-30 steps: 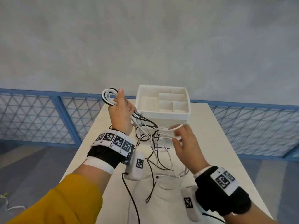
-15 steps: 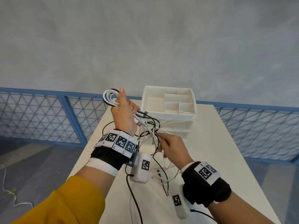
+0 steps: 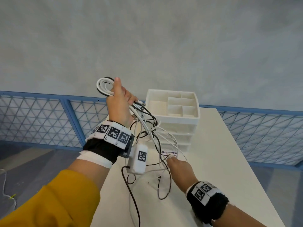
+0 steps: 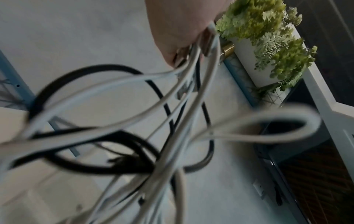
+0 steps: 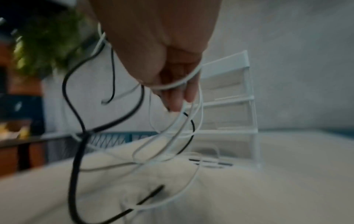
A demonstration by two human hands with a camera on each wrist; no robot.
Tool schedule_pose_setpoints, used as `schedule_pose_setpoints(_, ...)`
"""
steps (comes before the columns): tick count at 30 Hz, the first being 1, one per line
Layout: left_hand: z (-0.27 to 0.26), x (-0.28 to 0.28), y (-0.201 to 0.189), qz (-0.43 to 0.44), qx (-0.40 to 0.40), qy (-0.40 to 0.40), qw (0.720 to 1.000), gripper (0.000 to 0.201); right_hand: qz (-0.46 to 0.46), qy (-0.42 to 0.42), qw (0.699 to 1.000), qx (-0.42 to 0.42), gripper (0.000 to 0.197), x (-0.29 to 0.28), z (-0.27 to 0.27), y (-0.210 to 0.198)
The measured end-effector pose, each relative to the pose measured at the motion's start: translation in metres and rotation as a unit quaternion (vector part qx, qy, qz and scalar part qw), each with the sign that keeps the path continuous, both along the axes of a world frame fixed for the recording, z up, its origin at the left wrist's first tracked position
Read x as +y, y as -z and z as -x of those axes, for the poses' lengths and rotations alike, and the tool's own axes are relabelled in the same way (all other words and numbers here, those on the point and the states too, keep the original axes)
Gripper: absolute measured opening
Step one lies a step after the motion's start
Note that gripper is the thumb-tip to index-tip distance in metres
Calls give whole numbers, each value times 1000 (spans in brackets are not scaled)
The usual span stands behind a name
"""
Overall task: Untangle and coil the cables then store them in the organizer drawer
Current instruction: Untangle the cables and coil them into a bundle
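Cables (image 3: 147,128), black and white, hang in a tangle between my two hands above the desk (image 3: 229,161). My left hand (image 3: 120,104) is raised, its grip curled tight round a bunch of looped strands whose plugs poke out toward the organizer (image 3: 173,122). My right hand (image 3: 179,167) sits lower, near the desk; in the blurred right wrist view a thin white strand (image 5: 180,84) seems hooked across its curled fingers (image 5: 178,98). The organizer's drawers look closed, just behind the tangle.
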State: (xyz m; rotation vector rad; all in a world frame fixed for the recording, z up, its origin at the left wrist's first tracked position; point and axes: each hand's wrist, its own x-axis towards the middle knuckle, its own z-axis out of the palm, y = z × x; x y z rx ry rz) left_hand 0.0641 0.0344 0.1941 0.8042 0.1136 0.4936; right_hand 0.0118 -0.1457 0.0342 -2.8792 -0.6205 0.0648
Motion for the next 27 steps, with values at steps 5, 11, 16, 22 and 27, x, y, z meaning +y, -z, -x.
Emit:
schedule_pose_setpoints(5, 2, -11, 19, -33, -1, 59, 998, 50, 275, 30, 957, 89, 30, -8, -10, -18)
schedule_pose_setpoints(11, 2, -10, 13, -39, -14, 100, 994, 50, 26, 53, 992, 109, 31, -17, -16, -59)
schedule_pose_setpoints(16, 7, -19, 11, -27, -6, 103, 994, 50, -260, 17, 965, -29, 13, 2, -11, -87)
schedule_pose_setpoints(22, 7, -19, 9, -23, -11, 107, 994, 52, -259, -27, 956, -132, 20, 17, -14, -71)
schedule_pose_setpoints(27, 4, -12, 11, -21, -5, 102, 995, 51, -165, -44, 962, -212, 25, 12, -12, -62)
